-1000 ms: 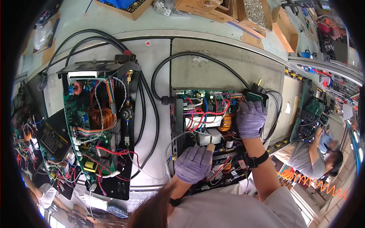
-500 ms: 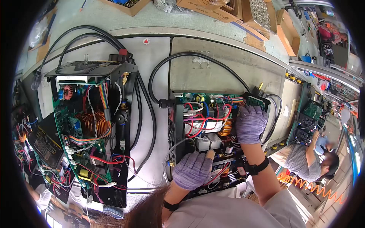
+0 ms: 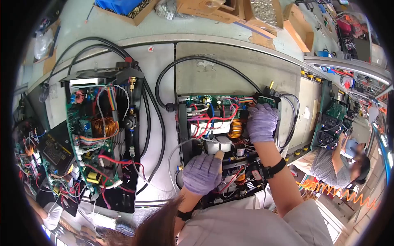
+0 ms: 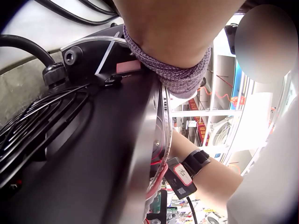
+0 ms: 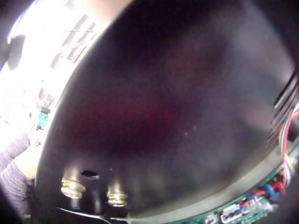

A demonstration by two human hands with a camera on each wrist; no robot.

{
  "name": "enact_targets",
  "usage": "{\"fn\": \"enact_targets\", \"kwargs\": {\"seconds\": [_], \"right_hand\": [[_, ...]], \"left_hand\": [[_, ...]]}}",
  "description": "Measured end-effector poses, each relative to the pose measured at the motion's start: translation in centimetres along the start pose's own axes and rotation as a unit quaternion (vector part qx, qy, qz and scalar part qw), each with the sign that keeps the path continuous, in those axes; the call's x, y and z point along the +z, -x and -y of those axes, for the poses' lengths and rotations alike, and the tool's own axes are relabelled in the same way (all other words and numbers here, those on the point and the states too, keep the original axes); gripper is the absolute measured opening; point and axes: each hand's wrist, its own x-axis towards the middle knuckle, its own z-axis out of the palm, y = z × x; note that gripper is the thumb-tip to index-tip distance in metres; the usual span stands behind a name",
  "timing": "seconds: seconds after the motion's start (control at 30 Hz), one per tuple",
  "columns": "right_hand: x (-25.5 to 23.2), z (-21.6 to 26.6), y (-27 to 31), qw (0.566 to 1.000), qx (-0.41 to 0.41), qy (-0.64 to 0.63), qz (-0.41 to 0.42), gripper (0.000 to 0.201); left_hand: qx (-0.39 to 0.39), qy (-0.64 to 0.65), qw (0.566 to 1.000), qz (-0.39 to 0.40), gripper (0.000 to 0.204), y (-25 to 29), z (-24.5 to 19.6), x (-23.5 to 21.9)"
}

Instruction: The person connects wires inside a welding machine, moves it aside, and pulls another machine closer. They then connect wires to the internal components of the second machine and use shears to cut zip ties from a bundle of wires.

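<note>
An opened electrical machine (image 3: 213, 123) in a black metal housing lies in the middle, with green boards, red wires, a copper coil (image 3: 235, 128) and a grey-white block (image 3: 218, 144) inside. My left hand (image 3: 202, 174), in a purple knit glove, grips its near left corner, thumb pointing inward. At the right end my gloved right hand (image 3: 262, 123) holds the housing beside the end panel, knuckles bent, fingertips hidden. Black side metal (image 4: 88, 154) with a fan grille (image 4: 42, 126) fills much of the left wrist view. A dark panel (image 5: 173, 107) with brass fittings (image 5: 117, 198) covers the right wrist view.
Another opened machine (image 3: 102, 139) stands to the left, black cables (image 3: 158, 135) beside it. Cardboard boxes (image 3: 299, 26) and a blue bin (image 3: 119, 6) line the back shelf. An orange coiled hose (image 3: 340, 194) hangs at right, near another person (image 3: 332, 164).
The head view has shifted slightly. Both hands stay at the same two ends of the machine, and the machine keeps its place on the bench.
</note>
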Motion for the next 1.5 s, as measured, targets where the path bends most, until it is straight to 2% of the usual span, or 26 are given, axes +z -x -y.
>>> {"fn": "enact_targets", "kwargs": {"seconds": [0.13,0.17,0.27,0.3,0.37,0.4,0.43,0.47,0.5,0.6,0.63,0.73,0.8,0.83,0.9,1.0,1.03,1.07,1.1,1.13,1.17,1.27,1.33,1.37,1.4,1.5], "right_hand": [[0.8,-0.5,0.1,1.0,-0.017,0.024,-0.003,0.017],[0.6,-0.5,-0.1,0.999,-0.008,0.024,0.031,0.019],[2.6,-1.4,0.7,0.998,0.017,-0.016,-0.062,0.02],[0.2,-1.8,1.8,0.993,-0.067,-0.022,-0.09,0.02],[-3.1,-2.8,3.6,0.987,-0.036,-0.082,-0.136,0.02],[-4.0,-3.5,4.5,0.981,-0.018,-0.113,-0.159,0.021],[-4.4,-4.4,5.6,0.966,-0.013,-0.138,-0.218,0.024],[-4.7,-5.2,6.7,0.967,0.006,-0.149,-0.205,0.024],[-4.8,-6.1,7.9,0.968,0.026,-0.16,-0.192,0.024],[-3.8,-9.5,11.4,0.958,0.072,-0.213,-0.177,0.024],[-3.3,-10.4,12.4,0.952,0.092,-0.24,-0.164,0.024],[-3.0,-12.2,14.3,0.946,0.121,-0.28,-0.108,0.024],[-3.1,-12.9,14.2,0.954,0.108,-0.267,-0.078,0.025],[-2.3,-13.3,12.9,0.966,0.073,-0.245,-0.03,0.033],[-2.9,-13.5,11.4,0.958,0.075,-0.276,-0.014,0.036],[-4.6,-12.8,8.5,0.942,0.065,-0.326,0.044,0.045],[-4.2,-12.3,6.9,0.936,0.059,-0.34,0.074,0.047],[-3.8,-12.0,5.6,0.929,0.051,-0.353,0.103,0.049],[-3.9,-11.5,5.2,0.935,0.015,-0.349,0.064,0.051],[-3.7,-11.3,4.0,0.93,0.004,-0.355,0.095,0.051],[-3.2,-11.0,2.5,0.924,-0.008,-0.36,0.127,0.05],[-2.3,-10.8,-0.8,0.907,-0.006,-0.381,0.181,0.043],[-3.6,-10.8,-2.0,0.903,-0.03,-0.353,0.243,0.043],[-4.1,-10.8,-2.2,0.925,-0.039,-0.3,0.231,0.041],[-4.6,-10.4,-2.0,0.928,-0.035,-0.309,0.206,0.04],[-4.2,-10.4,-1.3,0.938,-0.02,-0.318,0.134,0.042]], "left_hand": [[0.005,-0.006,1.0,-0.019,0.027,-0.9,-0.6,-0.9],[0.011,-0.01,0.999,-0.032,0.027,-0.8,-0.6,-0.7],[0.028,-0.017,0.999,-0.038,0.027,-0.7,-0.7,-0.8],[0.031,-0.025,0.999,-0.036,0.028,-0.5,-0.6,-0.6],[0.032,-0.02,0.999,-0.033,0.029,0.0,-0.6,-0.7],[0.039,-0.005,0.998,-0.059,0.03,0.0,-0.6,-0.9],[0.05,0.012,0.995,-0.081,0.03,-0.1,-0.8,-1.1],[0.062,0.032,0.992,-0.1,0.031,-0.1,-0.9,-1.1],[0.036,0.044,0.995,-0.078,0.036,0.3,-0.7,-1.1],[-0.024,-0.033,0.994,-0.105,0.038,0.5,-2.5,-2.4],[-0.022,-0.1,0.989,-0.105,0.048,0.5,-3.0,-3.1],[-0.139,-0.158,0.968,-0.135,0.056,0.1,-3.5,-3.4],[-0.219,-0.135,0.962,-0.087,0.061,-0.2,-2.6,-3.2],[-0.262,-0.102,0.958,-0.06,0.061,-0.9,-2.8,-3.4],[-0.341,-0.095,0.935,-0.032,0.059,-1.7,-1.8,-3.1],[-0.393,-0.105,0.909,0.089,0.056,-4.1,-3.8,-5.1],[-0.399,-0.149,0.902,0.064,0.052,-4.2,-2.5,-4.2],[-0.405,-0.115,0.904,0.074,0.054,-4.4,-1.0,-3.8],[-0.413,-0.08,0.903,0.083,0.056,-4.6,-0.4,-4.0],[-0.421,-0.044,0.902,0.09,0.058,-4.7,0.8,-3.9],[-0.423,0.018,0.904,0.059,0.044,-3.9,5.5,-2.0],[-0.446,0.126,0.88,0.104,0.038,-5.4,2.4,-4.4],[-0.442,0.112,0.881,0.128,0.032,-5.8,2.2,-5.3],[-0.426,0.105,0.888,0.141,0.029,-5.7,2.3,-5.6],[-0.411,0.1,0.893,0.157,0.026,-5.7,2.6,-5.6],[-0.44,-0.01,0.883,0.165,0.02,-6.5,2.9,-4.9]]}}
